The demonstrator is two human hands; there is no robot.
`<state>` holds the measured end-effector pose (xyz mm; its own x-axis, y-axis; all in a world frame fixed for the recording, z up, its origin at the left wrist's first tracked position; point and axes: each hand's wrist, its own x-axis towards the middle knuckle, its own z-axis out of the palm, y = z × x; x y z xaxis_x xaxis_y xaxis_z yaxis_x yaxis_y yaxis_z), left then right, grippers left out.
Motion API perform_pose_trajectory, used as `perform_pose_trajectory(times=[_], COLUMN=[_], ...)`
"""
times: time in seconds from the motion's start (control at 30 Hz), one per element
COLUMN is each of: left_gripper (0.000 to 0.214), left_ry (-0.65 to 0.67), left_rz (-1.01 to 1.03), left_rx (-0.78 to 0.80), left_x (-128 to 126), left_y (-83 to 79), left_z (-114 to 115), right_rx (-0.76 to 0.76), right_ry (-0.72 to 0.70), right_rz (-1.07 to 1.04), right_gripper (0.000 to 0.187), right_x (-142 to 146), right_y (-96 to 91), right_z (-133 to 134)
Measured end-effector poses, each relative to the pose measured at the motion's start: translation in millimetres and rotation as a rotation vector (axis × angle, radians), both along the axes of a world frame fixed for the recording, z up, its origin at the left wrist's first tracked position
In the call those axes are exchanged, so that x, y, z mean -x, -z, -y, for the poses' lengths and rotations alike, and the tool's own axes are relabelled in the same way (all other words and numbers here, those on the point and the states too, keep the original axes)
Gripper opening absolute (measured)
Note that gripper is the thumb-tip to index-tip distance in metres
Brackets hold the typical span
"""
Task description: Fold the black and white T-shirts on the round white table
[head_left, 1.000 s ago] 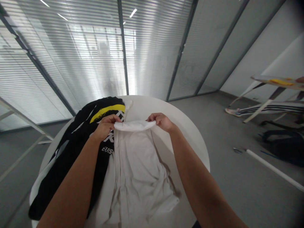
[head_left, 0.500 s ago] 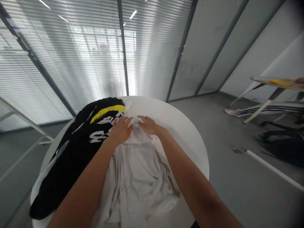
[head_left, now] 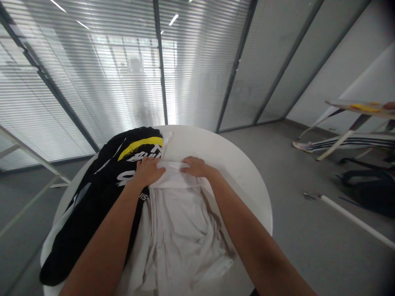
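Note:
A white garment with a wide band across its far end lies creased before me, its folds running toward me. My left hand is closed on the band's left corner, the thumb on the cloth and the other fingers partly hidden past the edge. At the right corner, my right hand grips the band the same way, fingers curled over the far edge. A black garment with yellow and white print lies to the left, partly beneath my left hand and forearm.
Both garments rest on a round white table. Glass partitions with blinds stand behind it. A white metal frame is at left. On the right are another table, a person's leg in striped trousers, a dark bag and a white pole.
My hands have moved slightly apart and closed from flat, spread fingers onto the white garment's band. The band's far edge now shows as a straight line between them.

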<state>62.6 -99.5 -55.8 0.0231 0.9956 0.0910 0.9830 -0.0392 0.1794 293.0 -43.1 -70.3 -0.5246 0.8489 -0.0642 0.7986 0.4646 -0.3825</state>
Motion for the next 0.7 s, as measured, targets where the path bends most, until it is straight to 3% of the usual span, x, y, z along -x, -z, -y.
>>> perform_pose_trajectory(times=[0.2, 0.37, 0.47, 0.57, 0.63, 0.7], left_gripper=[0.054, 0.04, 0.034, 0.03, 0.031, 0.032], left_ry=[-0.03, 0.042, 0.063, 0.022, -0.045, -0.093], left_rz=[0.067, 0.198, 0.27, 0.373, 0.514, 0.729], left_rx=[0.032, 0.094, 0.018, -0.147, -0.245, -0.263], left_x=[6.1, 12.2, 14.8, 11.2, 5.7, -0.2], left_y=[-17.7, -33.7, -36.1, -33.5, -31.0, -28.3], left_z=[0.0, 4.7, 3.3, -0.3, -1.9, -2.4], right_rx=[0.098, 0.135, 0.08, -0.109, -0.203, -0.154], right_ry=[-0.065, -0.114, -0.074, 0.047, 0.122, 0.163], right_rz=[-0.077, -0.187, -0.286, -0.371, -0.433, -0.496], right_gripper=[0.048, 0.024, 0.019, 0.017, 0.016, 0.016], right_x=[-17.9, -29.0, -31.6, -29.7, -27.6, -26.0], right_y=[-29.5, -49.0, -51.3, -47.9, -44.7, -41.7], right_z=[-0.4, 4.1, 1.0, -5.7, -9.3, -11.0])
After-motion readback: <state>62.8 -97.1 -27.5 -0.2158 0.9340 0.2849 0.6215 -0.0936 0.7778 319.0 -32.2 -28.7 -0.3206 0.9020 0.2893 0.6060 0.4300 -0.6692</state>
